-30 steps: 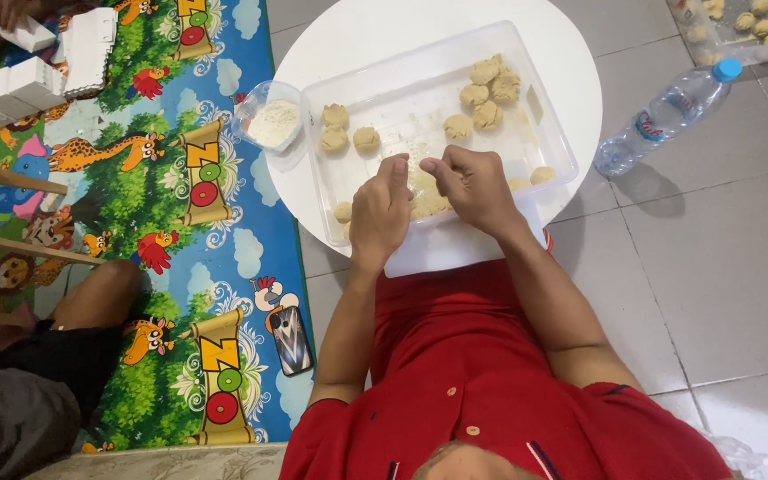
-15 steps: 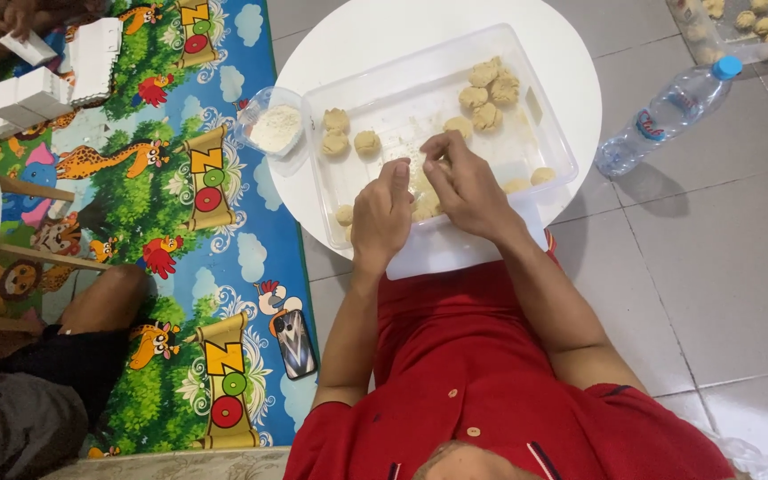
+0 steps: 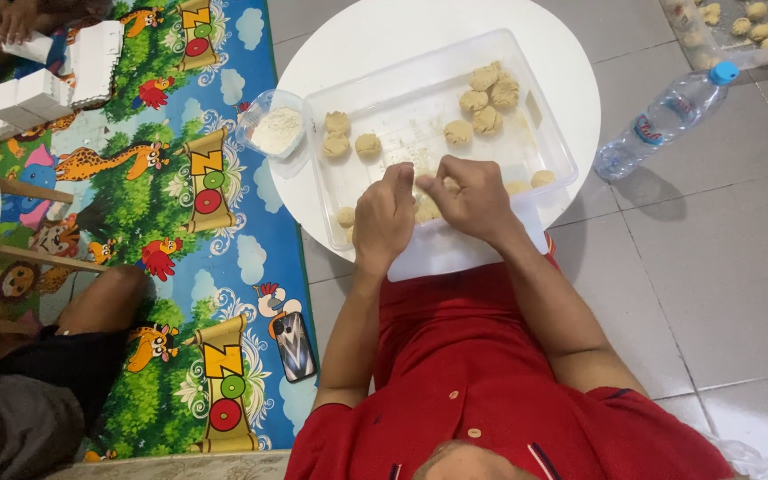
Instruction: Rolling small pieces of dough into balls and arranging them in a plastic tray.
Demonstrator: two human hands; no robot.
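Note:
A clear plastic tray (image 3: pixel 526 98) lies on a round white table (image 3: pixel 375 36) and holds several pale dough balls (image 3: pixel 488 98), in one cluster at the far right and another (image 3: pixel 348 142) at the left. My left hand (image 3: pixel 382 220) and my right hand (image 3: pixel 468 197) meet over the tray's near edge, fingers pinched together on a lump of dough (image 3: pixel 427 210) between them. Most of that lump is hidden by my fingers.
A small clear cup of white flour (image 3: pixel 276 129) sits at the table's left edge. A plastic water bottle (image 3: pixel 664 120) lies on the tiled floor at right. A phone (image 3: pixel 295 345) rests on the colourful play mat. Another person's leg (image 3: pixel 91 307) and white blocks (image 3: pixel 46 80) are at left.
Both hands stay at the tray's near edge working the dough, with only small finger shifts. The view has drifted slightly.

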